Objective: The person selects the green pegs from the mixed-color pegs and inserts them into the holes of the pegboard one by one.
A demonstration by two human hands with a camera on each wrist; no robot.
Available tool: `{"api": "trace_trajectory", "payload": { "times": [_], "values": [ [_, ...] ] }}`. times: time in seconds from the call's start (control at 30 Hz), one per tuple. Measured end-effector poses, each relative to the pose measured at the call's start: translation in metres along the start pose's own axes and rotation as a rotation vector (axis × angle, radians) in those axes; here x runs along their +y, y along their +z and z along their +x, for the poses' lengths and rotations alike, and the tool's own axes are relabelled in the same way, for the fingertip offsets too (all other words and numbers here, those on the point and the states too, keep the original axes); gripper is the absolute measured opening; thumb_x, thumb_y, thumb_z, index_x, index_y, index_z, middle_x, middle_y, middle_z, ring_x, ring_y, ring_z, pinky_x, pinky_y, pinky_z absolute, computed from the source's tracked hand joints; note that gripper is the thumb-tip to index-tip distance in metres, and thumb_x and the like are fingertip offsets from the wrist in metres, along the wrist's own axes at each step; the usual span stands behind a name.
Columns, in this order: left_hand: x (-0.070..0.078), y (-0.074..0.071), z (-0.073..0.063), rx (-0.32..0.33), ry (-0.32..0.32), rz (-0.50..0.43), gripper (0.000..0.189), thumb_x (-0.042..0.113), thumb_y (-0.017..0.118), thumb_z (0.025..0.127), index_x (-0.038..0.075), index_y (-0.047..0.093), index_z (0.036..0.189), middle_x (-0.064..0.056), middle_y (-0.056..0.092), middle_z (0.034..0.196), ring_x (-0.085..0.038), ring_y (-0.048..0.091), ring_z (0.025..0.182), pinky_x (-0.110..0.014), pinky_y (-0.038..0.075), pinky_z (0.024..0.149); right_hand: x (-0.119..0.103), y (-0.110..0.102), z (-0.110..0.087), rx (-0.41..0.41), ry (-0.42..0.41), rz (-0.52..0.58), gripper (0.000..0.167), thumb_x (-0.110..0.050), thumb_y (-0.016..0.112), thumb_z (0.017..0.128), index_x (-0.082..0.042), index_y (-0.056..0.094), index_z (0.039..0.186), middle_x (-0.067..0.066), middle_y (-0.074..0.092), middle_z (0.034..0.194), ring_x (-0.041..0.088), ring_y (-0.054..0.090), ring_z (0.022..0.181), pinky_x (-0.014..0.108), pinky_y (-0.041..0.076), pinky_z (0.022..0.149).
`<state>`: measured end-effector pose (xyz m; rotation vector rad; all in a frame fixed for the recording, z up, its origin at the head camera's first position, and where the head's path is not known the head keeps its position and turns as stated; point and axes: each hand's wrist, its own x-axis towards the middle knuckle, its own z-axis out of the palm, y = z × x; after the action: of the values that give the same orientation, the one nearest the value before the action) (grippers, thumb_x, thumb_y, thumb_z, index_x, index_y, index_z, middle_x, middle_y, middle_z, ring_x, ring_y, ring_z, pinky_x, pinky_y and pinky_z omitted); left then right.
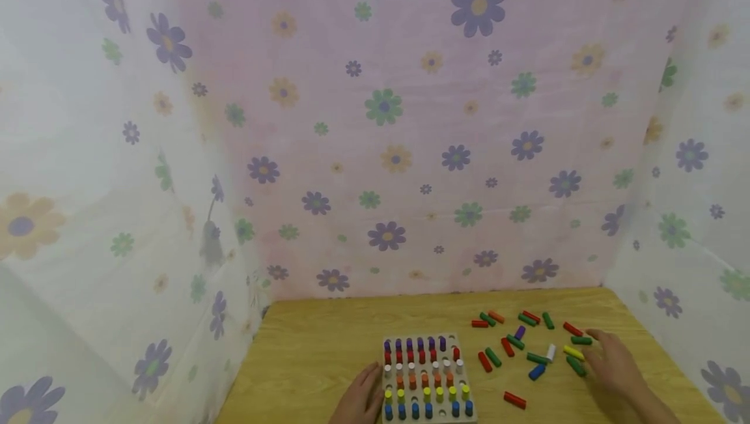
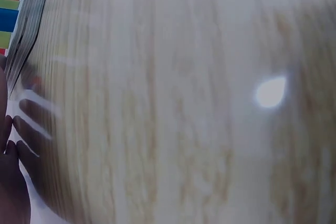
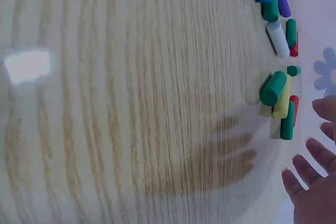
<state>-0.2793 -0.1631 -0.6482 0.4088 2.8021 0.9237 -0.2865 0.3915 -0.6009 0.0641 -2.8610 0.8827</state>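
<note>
A pale pegboard (image 1: 436,393) stands in front of me, with rows of purple, red, white, orange, yellow and blue pegs. My left hand (image 1: 360,396) lies along the board's left side, its fingertips right at the edge. In the left wrist view, only part of the left hand (image 2: 11,182) shows beside the board's side. My right hand (image 1: 612,362) hovers at the right of the loose pegs, its fingers apart and holding nothing. Closest to it are a yellow peg (image 1: 574,352), a dark green peg (image 1: 576,365) and another green peg (image 1: 581,340).
More loose pegs lie scattered right of the board, among them a blue peg (image 1: 536,372), a white peg (image 1: 551,353) and a red peg (image 1: 515,400) near the front. Flowered cloth walls (image 1: 433,215) enclose the wooden table (image 1: 310,346) at the back and sides.
</note>
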Motion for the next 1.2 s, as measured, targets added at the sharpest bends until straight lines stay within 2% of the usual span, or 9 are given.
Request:
{"api": "trace_trajectory", "payload": {
  "times": [0.07, 0.23, 0.3, 0.47, 0.53, 0.77, 0.93, 1.1, 1.2],
  "values": [
    [-0.003, 0.000, 0.000, -0.006, 0.014, -0.010, 0.062, 0.043, 0.060, 0.103, 0.003, 0.051, 0.150, -0.016, 0.048, 0.153, -0.040, 0.047, 0.139, -0.061, 0.040, 0.112, 0.002, -0.001, 0.002, -0.029, 0.032, 0.020, 0.051, -0.013, 0.058, 0.101, 0.025, 0.046, 0.133, 0.050, 0.045, 0.127, 0.066, 0.048, 0.113, 0.069, 0.050, 0.085],
    [-0.011, 0.004, -0.001, 0.016, 0.159, 0.058, 0.057, 0.038, 0.055, 0.106, 0.001, 0.050, 0.150, -0.019, 0.050, 0.152, -0.042, 0.047, 0.138, -0.059, 0.041, 0.111, 0.005, -0.002, 0.004, -0.061, 0.098, 0.063, 0.053, -0.016, 0.056, 0.103, 0.024, 0.044, 0.136, 0.051, 0.039, 0.133, 0.066, 0.049, 0.114, 0.066, 0.052, 0.085],
    [-0.013, 0.006, -0.002, 0.026, 0.188, 0.088, 0.056, 0.037, 0.053, 0.107, 0.001, 0.050, 0.150, -0.020, 0.052, 0.150, -0.043, 0.047, 0.138, -0.058, 0.042, 0.111, 0.006, -0.001, 0.004, -0.065, 0.106, 0.078, 0.053, -0.016, 0.057, 0.103, 0.023, 0.043, 0.136, 0.051, 0.037, 0.134, 0.066, 0.049, 0.114, 0.066, 0.052, 0.086],
    [-0.012, 0.005, -0.003, 0.016, 0.155, 0.084, 0.055, 0.039, 0.053, 0.107, 0.004, 0.053, 0.149, -0.016, 0.055, 0.149, -0.043, 0.047, 0.138, -0.060, 0.041, 0.111, 0.005, 0.001, 0.007, -0.095, 0.144, 0.109, 0.053, -0.017, 0.056, 0.102, 0.020, 0.044, 0.138, 0.050, 0.036, 0.138, 0.067, 0.046, 0.118, 0.069, 0.049, 0.089],
    [-0.013, 0.004, -0.002, 0.018, 0.165, 0.097, 0.054, 0.040, 0.052, 0.107, 0.005, 0.054, 0.148, -0.015, 0.056, 0.148, -0.043, 0.048, 0.138, -0.060, 0.042, 0.110, 0.007, 0.002, 0.007, -0.090, 0.151, 0.105, 0.052, -0.016, 0.056, 0.101, 0.019, 0.045, 0.138, 0.049, 0.038, 0.138, 0.067, 0.045, 0.119, 0.071, 0.048, 0.090],
    [-0.021, 0.005, -0.003, 0.030, 0.195, 0.178, 0.056, 0.046, 0.047, 0.108, 0.010, 0.055, 0.149, -0.009, 0.057, 0.149, -0.038, 0.051, 0.137, -0.055, 0.045, 0.109, 0.009, 0.006, 0.006, -0.042, 0.128, 0.074, 0.046, -0.014, 0.061, 0.099, 0.020, 0.053, 0.129, 0.043, 0.054, 0.126, 0.060, 0.055, 0.111, 0.066, 0.051, 0.088],
    [-0.025, 0.008, -0.004, 0.006, 0.167, 0.186, 0.058, 0.051, 0.044, 0.107, 0.013, 0.055, 0.150, -0.010, 0.059, 0.147, -0.040, 0.054, 0.133, -0.057, 0.049, 0.104, 0.010, 0.008, 0.004, -0.047, 0.138, 0.064, 0.042, -0.011, 0.064, 0.095, 0.020, 0.057, 0.123, 0.040, 0.061, 0.118, 0.058, 0.057, 0.109, 0.065, 0.051, 0.087],
    [-0.025, 0.009, -0.001, 0.052, 0.219, 0.211, 0.058, 0.052, 0.043, 0.108, 0.012, 0.056, 0.148, -0.007, 0.060, 0.146, -0.038, 0.056, 0.132, -0.056, 0.051, 0.101, 0.011, 0.006, 0.008, 0.011, 0.108, 0.062, 0.036, -0.009, 0.067, 0.094, 0.019, 0.060, 0.117, 0.035, 0.065, 0.109, 0.054, 0.061, 0.103, 0.065, 0.051, 0.087],
    [-0.025, 0.010, 0.000, 0.074, 0.242, 0.249, 0.057, 0.050, 0.041, 0.109, 0.011, 0.057, 0.148, -0.006, 0.061, 0.145, -0.035, 0.058, 0.131, -0.056, 0.050, 0.101, 0.012, 0.008, 0.011, -0.002, 0.106, 0.061, 0.034, -0.010, 0.067, 0.094, 0.017, 0.063, 0.115, 0.033, 0.066, 0.107, 0.051, 0.062, 0.101, 0.064, 0.052, 0.086]
  ]
}}
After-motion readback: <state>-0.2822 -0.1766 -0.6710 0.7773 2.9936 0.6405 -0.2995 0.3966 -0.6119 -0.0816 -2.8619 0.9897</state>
